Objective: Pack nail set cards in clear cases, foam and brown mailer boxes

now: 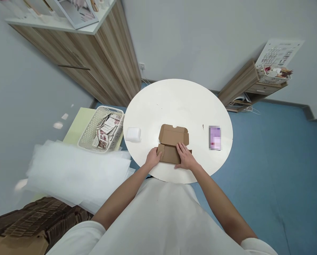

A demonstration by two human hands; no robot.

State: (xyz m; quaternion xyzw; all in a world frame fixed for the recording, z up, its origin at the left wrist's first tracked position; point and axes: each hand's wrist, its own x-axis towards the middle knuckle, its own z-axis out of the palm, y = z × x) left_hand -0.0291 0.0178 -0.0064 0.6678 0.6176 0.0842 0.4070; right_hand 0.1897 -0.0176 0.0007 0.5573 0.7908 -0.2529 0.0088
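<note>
A brown cardboard box [173, 136], partly folded with its lid laid open away from me, rests near the front of the round white table [174, 102]. My left hand [153, 157] pinches the small side flap at the box's left end, thumb on top. Across the right part of the box lies my right hand [185, 156], fingers stretched over the crease between lid and base, thumb spread toward the front edge. On the table's left sits a small white wrapped packet [133, 134]. To the right is a pixelated purple and pink rectangle [215, 138], its kind unclear.
Left of the table, a white plastic basket [88, 132] holds printed cards or sachets. White translucent sheets [79, 173] are stacked nearer me, above a pile of brown cardboard [41, 223]. A wooden cabinet [105, 60] stands behind left, a low shelf unit [243, 85] behind right.
</note>
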